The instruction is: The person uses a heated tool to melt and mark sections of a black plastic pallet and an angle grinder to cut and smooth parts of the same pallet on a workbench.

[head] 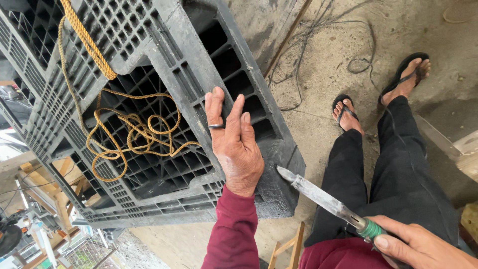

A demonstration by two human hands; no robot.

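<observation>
Pallet (149, 45): one, left hand (236, 144) flat, fingers apart; right hand (418, 246) clamps one blade tool (323, 199); one rope (129, 129).

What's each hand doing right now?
Left hand: open, fingers spread flat on the black plastic pallet.
Right hand: closed on the green-handled metal tool.

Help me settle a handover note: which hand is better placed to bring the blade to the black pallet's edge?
The right hand, probably. It already grips the tool by its green handle, tip aimed at the pallet corner. The left hand lies flat against the pallet's side, bracing it.
</observation>
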